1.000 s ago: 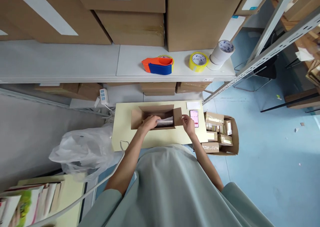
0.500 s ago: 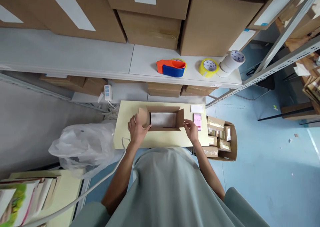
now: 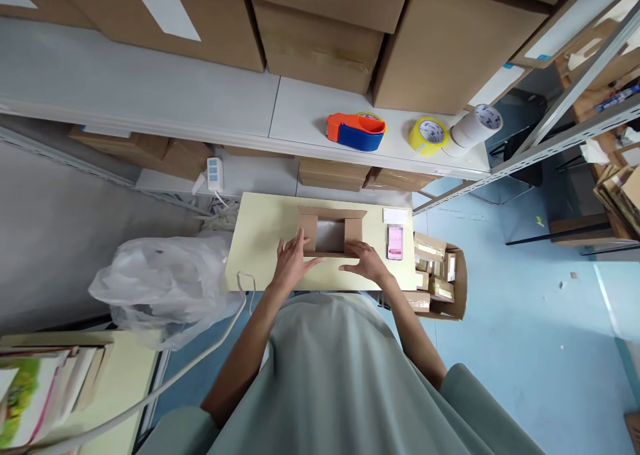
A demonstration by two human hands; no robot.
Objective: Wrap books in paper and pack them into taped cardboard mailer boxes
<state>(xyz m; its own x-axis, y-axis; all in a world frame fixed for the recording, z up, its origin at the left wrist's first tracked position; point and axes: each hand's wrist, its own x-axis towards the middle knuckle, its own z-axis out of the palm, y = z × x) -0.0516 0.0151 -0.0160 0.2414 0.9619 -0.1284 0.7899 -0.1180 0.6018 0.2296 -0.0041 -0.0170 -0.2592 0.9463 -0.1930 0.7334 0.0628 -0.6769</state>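
Note:
A small cardboard box [image 3: 331, 233] sits on the cream table in front of me. Its two short side flaps lie folded inward over the opening, and between them a pale greyish content shows. The long flap at the far side stands up. My left hand [image 3: 291, 261] is at the box's left front corner, fingers spread, with fingertips touching the left flap. At the right front corner is my right hand [image 3: 367, 263]; its fingers rest on the right flap and its thumb stretches out along the near side.
A phone [image 3: 395, 241] and a white paper [image 3: 395, 216] lie right of the box. An orange-blue tape dispenser [image 3: 356, 132] and yellow tape roll [image 3: 428, 135] stand on the shelf. A carton [image 3: 460, 281] of parcels is at right, a plastic bag [image 3: 155, 281] at left.
Both side flaps have folded from standing outward to lying inward over the box. My hands have moved closer together along its near side. The view has shifted slightly.

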